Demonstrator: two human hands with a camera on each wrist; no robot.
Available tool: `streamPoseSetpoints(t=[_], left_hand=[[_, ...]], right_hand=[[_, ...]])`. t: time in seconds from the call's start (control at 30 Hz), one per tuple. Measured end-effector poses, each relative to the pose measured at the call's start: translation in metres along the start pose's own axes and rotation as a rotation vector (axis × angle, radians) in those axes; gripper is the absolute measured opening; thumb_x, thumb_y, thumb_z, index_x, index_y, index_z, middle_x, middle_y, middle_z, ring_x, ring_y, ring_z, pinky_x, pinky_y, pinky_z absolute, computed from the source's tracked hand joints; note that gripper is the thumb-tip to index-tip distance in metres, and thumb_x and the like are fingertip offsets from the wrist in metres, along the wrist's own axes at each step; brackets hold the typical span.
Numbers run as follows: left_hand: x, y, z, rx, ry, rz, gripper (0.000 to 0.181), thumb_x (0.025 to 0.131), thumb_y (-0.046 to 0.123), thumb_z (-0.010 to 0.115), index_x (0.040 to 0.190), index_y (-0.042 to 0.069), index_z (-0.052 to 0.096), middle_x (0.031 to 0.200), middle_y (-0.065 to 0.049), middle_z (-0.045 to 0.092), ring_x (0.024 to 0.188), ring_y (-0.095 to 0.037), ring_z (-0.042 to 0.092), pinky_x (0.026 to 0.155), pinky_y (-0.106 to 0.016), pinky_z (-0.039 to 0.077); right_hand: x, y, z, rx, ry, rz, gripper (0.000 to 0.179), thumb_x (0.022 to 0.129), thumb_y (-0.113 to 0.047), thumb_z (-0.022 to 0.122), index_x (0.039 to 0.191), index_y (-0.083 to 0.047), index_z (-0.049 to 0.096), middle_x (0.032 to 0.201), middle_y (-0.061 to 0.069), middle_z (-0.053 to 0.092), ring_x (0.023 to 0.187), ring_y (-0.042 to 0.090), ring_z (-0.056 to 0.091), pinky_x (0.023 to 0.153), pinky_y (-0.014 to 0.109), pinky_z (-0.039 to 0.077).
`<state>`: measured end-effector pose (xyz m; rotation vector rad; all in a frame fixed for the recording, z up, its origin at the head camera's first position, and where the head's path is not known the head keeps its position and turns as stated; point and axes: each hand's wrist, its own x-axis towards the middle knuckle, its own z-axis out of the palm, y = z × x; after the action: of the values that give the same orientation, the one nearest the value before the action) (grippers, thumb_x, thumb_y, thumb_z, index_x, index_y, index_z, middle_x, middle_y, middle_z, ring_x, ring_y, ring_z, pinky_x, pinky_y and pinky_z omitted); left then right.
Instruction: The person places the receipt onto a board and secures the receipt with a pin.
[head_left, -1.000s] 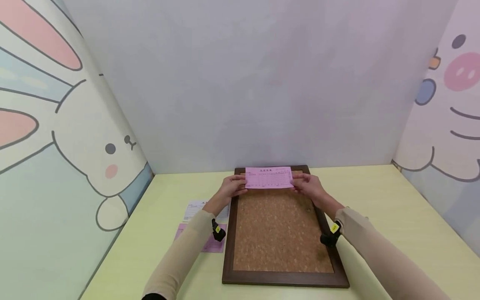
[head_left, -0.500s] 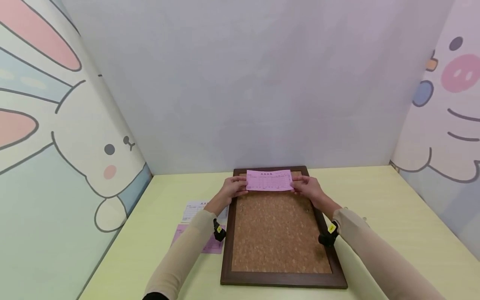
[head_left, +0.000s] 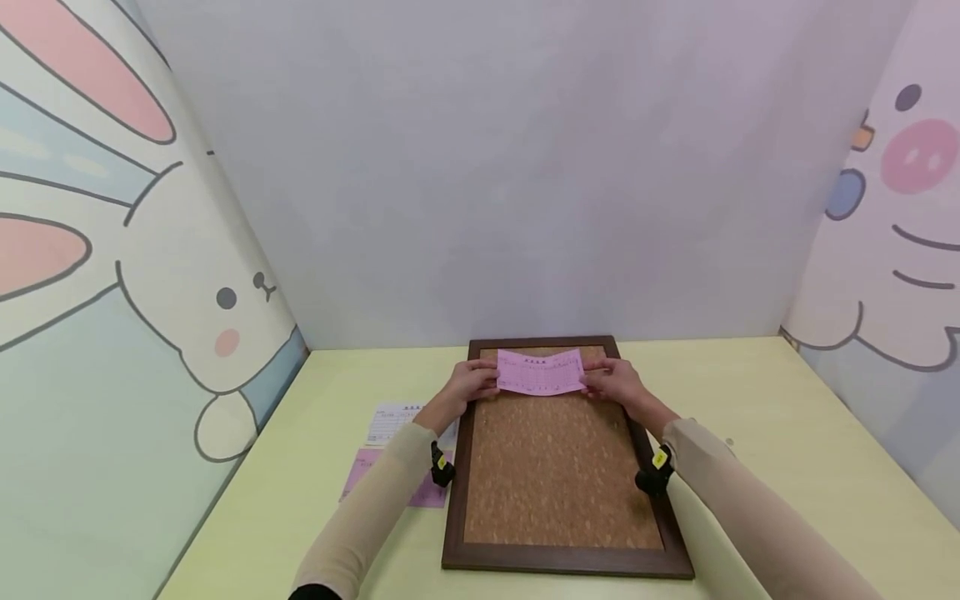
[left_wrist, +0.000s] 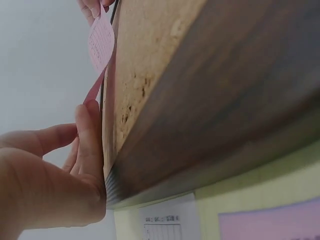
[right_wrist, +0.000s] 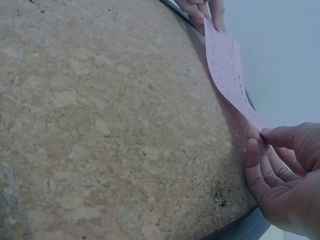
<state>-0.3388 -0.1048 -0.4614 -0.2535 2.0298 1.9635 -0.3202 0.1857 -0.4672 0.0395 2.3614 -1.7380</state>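
Observation:
A pink printed form (head_left: 538, 374) with a ruled grid is stretched between both hands over the top of a cork board (head_left: 562, 483) with a dark brown wooden frame. The left hand (head_left: 467, 383) pinches its left end, the right hand (head_left: 617, 383) its right end. Its middle sags in a shallow curve. In the right wrist view the right hand's thumb (right_wrist: 285, 139) presses the form's corner against the fingers, close over the cork. In the left wrist view, the left fingers lie at the board's edge, below the twisted strip of form (left_wrist: 102, 45).
Left of the board lie a white printed form (head_left: 390, 421) and another pink form (head_left: 427, 493), partly covered by the left sleeve. A small round object (head_left: 729, 441) lies on the pale table (head_left: 810, 467) at right. A grey wall (head_left: 525, 167) rises behind the board.
Both hands have brought the pink form a little nearer the person, down the board. They are slightly closer together, and the form, nearly flat before, now bows in the middle.

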Motion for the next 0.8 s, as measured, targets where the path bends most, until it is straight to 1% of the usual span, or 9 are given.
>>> streamPoseSetpoints(t=[0.1,0.23,0.37,0.5,0.6,0.7,0.8], left_hand=[[-0.0011,-0.0005,-0.0005,0.018,0.0,-0.013,0.028,0.1,0.008,0.064,0.127,0.0,0.066,0.1,-0.007,0.069,0.076,-0.01,0.066,0.071,-0.021,0.061],[-0.002,-0.0018,0.0003,0.039,-0.019,-0.001,0.031,0.1,0.007,0.063,0.13,-0.002,0.063,0.11,-0.012,0.069,0.079,-0.011,0.066,0.073,-0.021,0.061],[-0.0001,-0.0043,0.0011,0.04,-0.023,0.015,0.033,0.099,0.003,0.064,0.132,-0.002,0.062,0.114,-0.014,0.067,0.081,-0.011,0.066,0.072,-0.02,0.061],[0.0013,-0.0057,0.0011,0.045,-0.018,0.007,0.037,0.098,0.001,0.064,0.135,-0.001,0.059,0.125,-0.018,0.065,0.083,-0.012,0.067,0.072,-0.02,0.061],[0.0031,-0.0063,0.0014,0.047,-0.021,0.014,0.041,0.098,0.001,0.064,0.138,-0.001,0.056,0.131,-0.02,0.061,0.085,-0.012,0.068,0.073,-0.02,0.061],[0.0045,-0.0067,0.0012,0.052,-0.017,0.03,0.041,0.098,0.0,0.063,0.138,0.0,0.056,0.13,-0.02,0.06,0.084,-0.012,0.068,0.074,-0.02,0.061],[0.0056,-0.0065,0.0007,0.073,-0.015,0.036,0.037,0.098,0.0,0.063,0.134,0.0,0.06,0.128,-0.02,0.062,0.083,-0.012,0.068,0.073,-0.021,0.061]], right_hand=[[0.0015,-0.0008,0.0019,-0.025,0.003,0.021,0.039,0.099,-0.011,0.066,0.129,0.01,0.055,0.093,0.011,0.074,0.072,0.01,0.067,0.068,0.021,0.059],[0.0013,-0.0017,0.0022,-0.047,0.011,0.032,0.037,0.098,-0.008,0.067,0.128,0.011,0.056,0.093,0.012,0.073,0.07,0.01,0.068,0.067,0.021,0.06],[0.0016,-0.0024,0.0014,-0.059,0.021,0.026,0.037,0.097,-0.007,0.067,0.127,0.012,0.056,0.094,0.015,0.072,0.069,0.01,0.067,0.066,0.021,0.06],[0.0031,-0.003,0.0018,-0.062,0.032,0.041,0.037,0.097,-0.007,0.067,0.127,0.011,0.056,0.097,0.016,0.072,0.068,0.009,0.067,0.066,0.021,0.06],[0.0034,-0.0031,0.0014,-0.062,0.041,0.041,0.037,0.097,-0.006,0.067,0.127,0.013,0.056,0.097,0.017,0.072,0.067,0.008,0.068,0.065,0.021,0.06],[0.0039,-0.0032,0.0017,-0.054,0.05,0.041,0.036,0.097,-0.005,0.067,0.126,0.013,0.057,0.095,0.017,0.072,0.067,0.008,0.068,0.064,0.021,0.06],[0.0045,-0.003,0.0019,-0.048,0.046,0.045,0.037,0.097,-0.006,0.067,0.127,0.013,0.056,0.095,0.016,0.072,0.067,0.008,0.068,0.064,0.021,0.06]])
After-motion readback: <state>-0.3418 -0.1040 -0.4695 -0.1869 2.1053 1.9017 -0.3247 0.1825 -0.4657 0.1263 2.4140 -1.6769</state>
